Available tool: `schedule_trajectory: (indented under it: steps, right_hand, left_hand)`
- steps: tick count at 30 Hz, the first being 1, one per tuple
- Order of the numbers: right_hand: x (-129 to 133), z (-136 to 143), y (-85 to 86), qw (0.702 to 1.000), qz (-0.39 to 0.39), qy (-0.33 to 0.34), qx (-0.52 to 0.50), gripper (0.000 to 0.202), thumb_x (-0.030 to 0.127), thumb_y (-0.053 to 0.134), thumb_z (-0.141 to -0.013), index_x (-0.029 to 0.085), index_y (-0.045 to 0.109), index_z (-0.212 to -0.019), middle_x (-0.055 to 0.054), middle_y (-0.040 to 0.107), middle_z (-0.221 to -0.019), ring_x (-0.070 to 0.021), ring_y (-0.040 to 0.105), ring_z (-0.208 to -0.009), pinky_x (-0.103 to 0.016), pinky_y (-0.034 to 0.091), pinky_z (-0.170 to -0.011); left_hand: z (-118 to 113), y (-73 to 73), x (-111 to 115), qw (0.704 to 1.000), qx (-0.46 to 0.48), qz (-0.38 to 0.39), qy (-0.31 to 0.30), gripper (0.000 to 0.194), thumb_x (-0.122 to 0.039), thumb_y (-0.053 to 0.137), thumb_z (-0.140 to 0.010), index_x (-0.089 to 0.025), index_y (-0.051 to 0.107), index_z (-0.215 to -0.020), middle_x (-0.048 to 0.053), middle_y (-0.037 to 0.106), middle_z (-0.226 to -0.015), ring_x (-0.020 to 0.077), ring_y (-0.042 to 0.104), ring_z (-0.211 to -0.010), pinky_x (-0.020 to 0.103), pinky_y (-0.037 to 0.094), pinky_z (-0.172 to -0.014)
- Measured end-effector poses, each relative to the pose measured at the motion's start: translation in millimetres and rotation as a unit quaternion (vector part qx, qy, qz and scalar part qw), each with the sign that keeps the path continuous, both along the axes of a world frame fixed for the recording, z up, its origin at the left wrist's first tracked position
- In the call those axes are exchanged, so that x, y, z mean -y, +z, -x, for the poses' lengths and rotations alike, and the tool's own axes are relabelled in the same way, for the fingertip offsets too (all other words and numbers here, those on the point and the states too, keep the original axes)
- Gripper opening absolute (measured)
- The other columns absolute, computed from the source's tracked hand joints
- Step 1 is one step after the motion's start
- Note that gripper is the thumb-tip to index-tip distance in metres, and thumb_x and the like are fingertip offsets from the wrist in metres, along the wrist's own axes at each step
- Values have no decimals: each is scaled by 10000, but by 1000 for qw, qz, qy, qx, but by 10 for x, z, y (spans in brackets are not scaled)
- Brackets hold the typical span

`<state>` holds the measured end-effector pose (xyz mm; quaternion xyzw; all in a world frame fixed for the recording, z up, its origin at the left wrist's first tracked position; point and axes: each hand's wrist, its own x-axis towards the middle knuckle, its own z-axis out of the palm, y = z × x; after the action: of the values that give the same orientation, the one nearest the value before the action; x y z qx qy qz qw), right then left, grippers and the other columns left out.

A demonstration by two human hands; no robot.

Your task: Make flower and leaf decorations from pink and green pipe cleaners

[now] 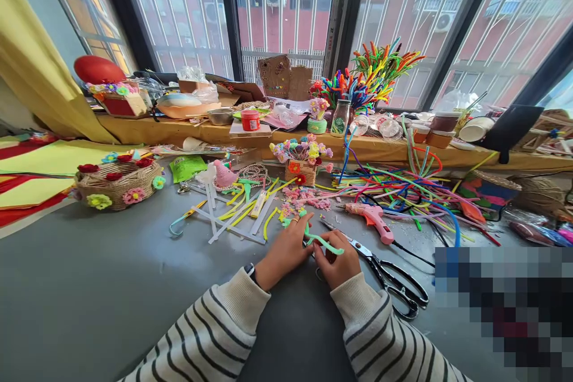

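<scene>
Between my two hands is a light green pipe cleaner (330,243), bent into a small shape at one end with a loose tail curving to the right. My left hand (284,253) pinches the bent end near its fingertips. The fingers of my right hand (339,264) are closed on the pipe cleaner near its tail. Just right of my right hand lie large scissors with black handles (398,280), their blades pointing to the upper left. Behind them rests a pink glue gun (370,219) with a black cord.
Yellow pipe cleaner pieces and white glue sticks (212,212) lie left of my hands. A rope basket with flowers (119,185) stands farther left. Colourful pipe cleaners (394,188) are heaped at the back right. Behind sits a small flower box (301,173); a cluttered ledge (201,130) runs beneath the windows.
</scene>
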<state>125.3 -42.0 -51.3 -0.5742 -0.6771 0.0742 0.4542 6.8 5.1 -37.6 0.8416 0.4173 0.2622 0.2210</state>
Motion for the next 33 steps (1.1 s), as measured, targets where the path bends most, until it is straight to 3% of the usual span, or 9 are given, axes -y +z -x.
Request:
schedule_trajectory:
  steps: [6,11,13,17,22,24,28,31,33]
  right_hand:
    - [-5,-1,-10,1000,-4,15,2,120,221,430,-684,157,527,-653,-10,471,-609,-95,436,-455,-226,370,-476]
    - [-15,-1,-45,999,-7,-7,-37,138,257,415,-694,162,514,-679,-15,469,-648,-89,432,-454,-223,366,-442]
    - [-22,1,-59,998,-14,-18,-50,150,272,413,-691,157,507,-715,-27,467,-677,-99,438,-480,-227,367,-436]
    - [-29,7,-78,998,-15,-6,-61,136,253,411,-679,161,496,-733,-33,462,-701,-97,430,-483,-225,365,-422]
    - [-26,19,-92,998,-12,4,-60,132,249,403,-686,163,501,-708,-40,465,-710,-95,423,-479,-227,365,-425]
    - [-30,18,-95,997,-15,4,-70,148,262,403,-690,162,501,-739,-44,479,-712,-108,439,-510,-233,372,-445]
    - [-47,5,-90,991,-2,6,-133,267,313,302,-759,155,514,-796,-34,507,-674,-111,454,-505,-252,379,-506]
    - [-55,-4,-74,969,66,35,-234,359,399,239,-779,154,500,-811,1,494,-587,-81,401,-383,-224,340,-408]
    - [-58,-4,-63,952,105,64,-280,383,462,275,-751,155,505,-743,17,471,-526,-80,391,-369,-208,310,-368]
  left_hand:
    - [-26,27,-33,997,-52,-25,47,518,-77,396,-641,-152,316,-1147,78,499,-963,170,457,-882,287,366,-774]
    - [143,102,-127,959,-67,-149,229,481,-98,404,-652,-161,351,-1126,106,470,-1023,224,414,-975,346,325,-815]
    - [192,125,-146,964,-44,-119,234,455,-134,420,-652,-140,374,-1105,106,500,-988,217,446,-940,322,354,-787]
    - [204,115,-159,988,-49,12,143,289,-203,447,-640,-162,524,-916,60,581,-855,193,524,-795,297,401,-711]
    - [177,94,-179,985,-24,-18,171,435,-98,416,-596,-121,458,-1028,91,542,-954,203,473,-912,322,362,-794]
    - [171,98,-169,988,15,-38,149,512,-66,395,-583,-126,400,-1092,92,492,-1050,204,403,-1010,335,309,-863]
    - [144,135,-80,992,125,9,5,631,-8,332,-553,-190,319,-1157,48,375,-1193,168,348,-1076,322,270,-907]
    - [123,218,25,960,194,122,-160,637,10,298,-554,-215,339,-1149,7,359,-1218,148,341,-1091,298,273,-913]
    - [122,291,86,935,217,181,-215,634,6,310,-550,-207,357,-1145,-2,364,-1218,155,293,-1124,305,229,-940]
